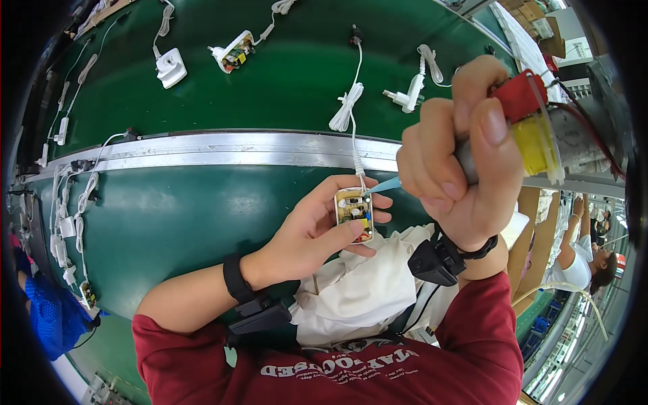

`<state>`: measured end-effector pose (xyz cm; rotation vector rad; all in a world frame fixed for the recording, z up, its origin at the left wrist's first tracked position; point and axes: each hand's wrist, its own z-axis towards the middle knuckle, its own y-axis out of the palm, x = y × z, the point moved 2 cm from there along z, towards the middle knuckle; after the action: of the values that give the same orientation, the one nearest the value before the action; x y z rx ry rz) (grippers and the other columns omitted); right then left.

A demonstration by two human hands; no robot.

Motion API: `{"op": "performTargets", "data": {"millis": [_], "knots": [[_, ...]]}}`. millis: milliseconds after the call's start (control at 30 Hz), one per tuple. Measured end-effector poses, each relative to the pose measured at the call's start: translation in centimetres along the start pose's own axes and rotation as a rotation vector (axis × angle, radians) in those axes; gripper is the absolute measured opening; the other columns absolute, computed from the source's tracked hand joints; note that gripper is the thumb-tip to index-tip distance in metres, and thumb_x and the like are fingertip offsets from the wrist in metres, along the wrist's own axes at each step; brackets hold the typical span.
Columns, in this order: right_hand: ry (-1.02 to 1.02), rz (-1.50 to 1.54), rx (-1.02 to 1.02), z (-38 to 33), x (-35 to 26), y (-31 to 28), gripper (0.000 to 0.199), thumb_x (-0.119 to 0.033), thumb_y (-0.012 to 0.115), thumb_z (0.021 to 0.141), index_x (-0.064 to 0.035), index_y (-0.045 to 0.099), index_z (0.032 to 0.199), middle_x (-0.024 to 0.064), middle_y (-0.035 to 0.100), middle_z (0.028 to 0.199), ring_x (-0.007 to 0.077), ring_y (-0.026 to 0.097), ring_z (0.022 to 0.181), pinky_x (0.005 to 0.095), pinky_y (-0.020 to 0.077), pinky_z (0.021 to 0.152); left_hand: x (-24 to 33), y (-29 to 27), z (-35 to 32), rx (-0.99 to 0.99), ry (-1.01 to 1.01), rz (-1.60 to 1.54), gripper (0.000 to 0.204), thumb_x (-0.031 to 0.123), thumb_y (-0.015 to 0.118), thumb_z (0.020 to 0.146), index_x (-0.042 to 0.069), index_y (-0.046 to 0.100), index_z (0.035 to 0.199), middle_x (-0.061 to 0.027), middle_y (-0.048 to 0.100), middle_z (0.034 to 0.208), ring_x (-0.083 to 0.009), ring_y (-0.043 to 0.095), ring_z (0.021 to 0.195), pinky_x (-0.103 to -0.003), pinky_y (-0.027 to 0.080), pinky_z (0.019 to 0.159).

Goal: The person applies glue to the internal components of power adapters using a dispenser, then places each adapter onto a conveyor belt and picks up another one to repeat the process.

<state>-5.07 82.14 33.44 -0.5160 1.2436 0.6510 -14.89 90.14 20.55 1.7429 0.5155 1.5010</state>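
Observation:
My left hand [317, 229] holds a small white charger case [354, 214], open side up, with its yellow-green circuit board showing. A white cable [354, 128] runs from the case up across the belt. My right hand [455, 158] grips a dispensing tool [533, 128] with a red top and a yellow body. Its pale blue tip [385, 184] touches the top edge of the case. Both wrists wear black bands with small black devices.
A green conveyor belt [202, 216] with a metal rail [223, 150] across it carries more white charger parts and cables [233, 50] farther off. Several cabled parts [67, 229] lie at the left. A white cloth [364, 290] lies on my lap. Another person [580, 260] works at the right.

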Motion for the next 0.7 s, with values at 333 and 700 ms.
{"op": "performTargets", "data": {"millis": [333, 700], "knots": [[0.023, -0.089, -0.021, -0.4, -0.7, 0.9, 0.029, -0.037, 0.040, 0.097, -0.0087, 0.033, 0.096, -0.0027, 0.035, 0.048, 0.0061, 0.030, 0.036, 0.0224, 0.0242, 0.035, 0.2, -1.4, 0.2, 0.141, -0.003, -0.152, 0.040, 0.002, 0.043, 0.093, 0.006, 0.035, 0.131, -0.0142, 0.048, 0.126, -0.0222, 0.051, 0.116, -0.037, 0.055, 0.086], [-0.028, -0.013, -0.145, -0.7, 0.3, 0.3, 0.031, -0.037, 0.046, 0.095, -0.0111, 0.031, 0.089, -0.0014, 0.035, 0.047, 0.0071, 0.027, 0.034, 0.0228, 0.0229, 0.034, 0.4, -1.5, 0.3, 0.137, 0.056, -0.212, 0.039, 0.006, 0.043, 0.093, 0.006, 0.036, 0.132, -0.0160, 0.050, 0.125, -0.0248, 0.052, 0.116, -0.038, 0.055, 0.085]]}}
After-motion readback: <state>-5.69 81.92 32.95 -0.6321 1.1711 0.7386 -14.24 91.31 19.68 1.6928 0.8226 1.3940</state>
